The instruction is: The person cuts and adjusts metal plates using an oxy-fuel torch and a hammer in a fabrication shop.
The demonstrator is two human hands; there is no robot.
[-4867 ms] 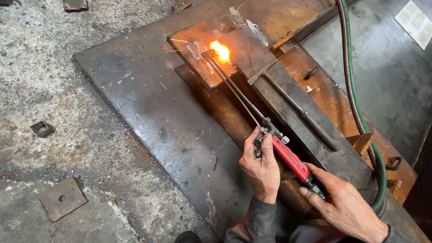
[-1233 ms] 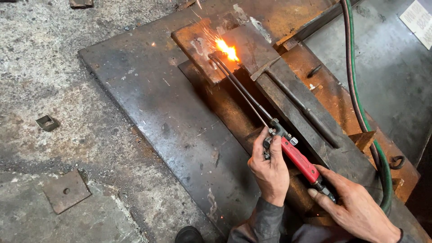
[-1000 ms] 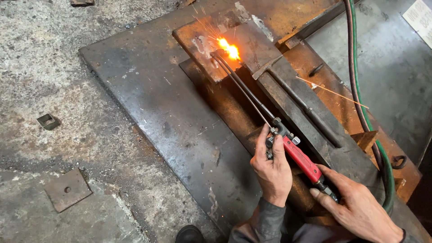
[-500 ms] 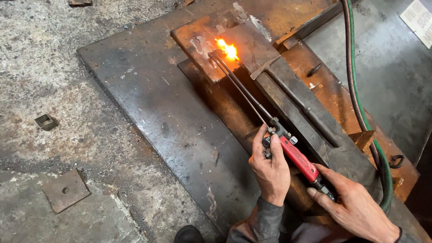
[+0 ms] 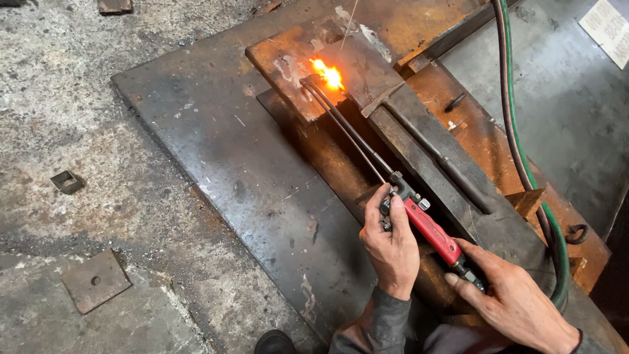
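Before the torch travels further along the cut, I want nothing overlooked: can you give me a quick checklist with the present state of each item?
1. Left hand at the valves of the cutting torch: ok.
2. Right hand on the rear of the red handle: ok.
3. Flame burning at the tip on the rusty steel plate: ok.
4. Hoses lying apart from the flame: ok.
5. Gloves: not ok, both hands bare.
6. Cut through the plate: cannot tell.
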